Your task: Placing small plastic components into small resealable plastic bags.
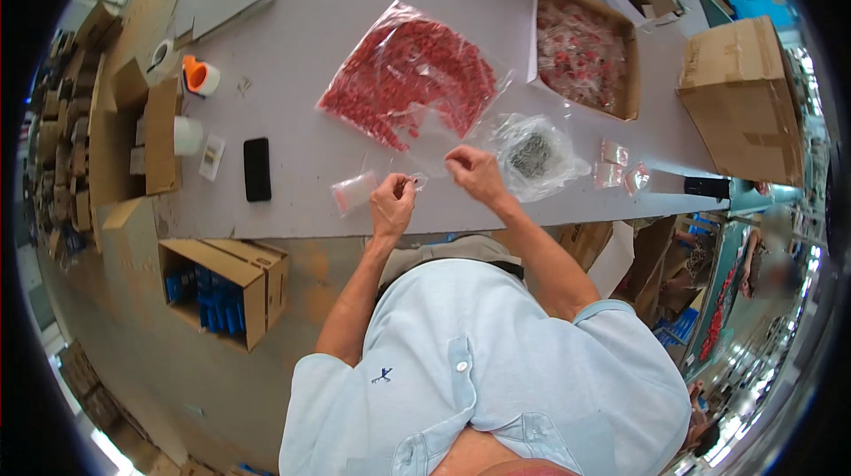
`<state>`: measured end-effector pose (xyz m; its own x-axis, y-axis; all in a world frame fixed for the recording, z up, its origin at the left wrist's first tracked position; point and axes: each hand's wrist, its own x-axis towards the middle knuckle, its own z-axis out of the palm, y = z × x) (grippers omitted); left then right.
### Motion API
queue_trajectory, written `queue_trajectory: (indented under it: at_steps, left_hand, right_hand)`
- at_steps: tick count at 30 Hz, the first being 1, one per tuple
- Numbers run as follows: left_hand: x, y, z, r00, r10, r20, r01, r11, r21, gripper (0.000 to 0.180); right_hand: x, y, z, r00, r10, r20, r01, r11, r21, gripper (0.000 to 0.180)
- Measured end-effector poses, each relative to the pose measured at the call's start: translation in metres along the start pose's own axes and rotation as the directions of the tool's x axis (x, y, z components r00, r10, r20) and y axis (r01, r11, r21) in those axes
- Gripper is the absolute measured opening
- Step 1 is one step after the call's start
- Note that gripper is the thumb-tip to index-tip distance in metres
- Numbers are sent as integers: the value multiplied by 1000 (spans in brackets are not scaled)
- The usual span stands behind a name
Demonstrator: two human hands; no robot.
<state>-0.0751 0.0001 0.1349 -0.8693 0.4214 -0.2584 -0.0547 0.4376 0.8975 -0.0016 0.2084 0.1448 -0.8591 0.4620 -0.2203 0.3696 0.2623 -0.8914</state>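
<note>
- Head view: a person in a pale blue shirt leans over a grey worktop [292, 135], both forearms coming up from the lower part of the frame to meet near its centre.
- The left hand [393, 199] is pinched shut on a small clear bag [413, 182], gripping it by the mouth just above the worktop's near edge, seemingly so the opening faces the other hand.
- The right hand [472, 170] hovers just right of it, fingertips drawn together; whether they pinch a small part is too fine to tell.
- The small clear bag is thin, see-through and crumpled at the top; its contents cannot be made out.
- A large clear bag of red pieces [408, 77] lies flat and spread open above the hands at upper centre, within easy reach.
- A clear bag of small dark metal parts [532, 155] sits just right of the right hand, its top bunched open.
- A filled packet with red inside [353, 192] rests left of the left hand; three more small packets [616, 166] lie well apart to the right.
- An open cardboard box of packets [583, 50] stands at upper right.
- A black phone [257, 169] and an orange-cored tape roll [200, 75] lie at left, away from the work.
</note>
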Motion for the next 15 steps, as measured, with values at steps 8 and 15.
queue_trajectory:
  at_steps: [8,15]
  left_hand:
    - [-17,-21,-22,993,-119,0,117,975,-187,10]
    - [-15,-16,-35,990,-122,-71,111,984,-141,12]
  right_hand:
    - [79,16,51,949,-276,150,309,906,-288,15]
    - [119,51,109,935,-345,87,332,760,-559,5]
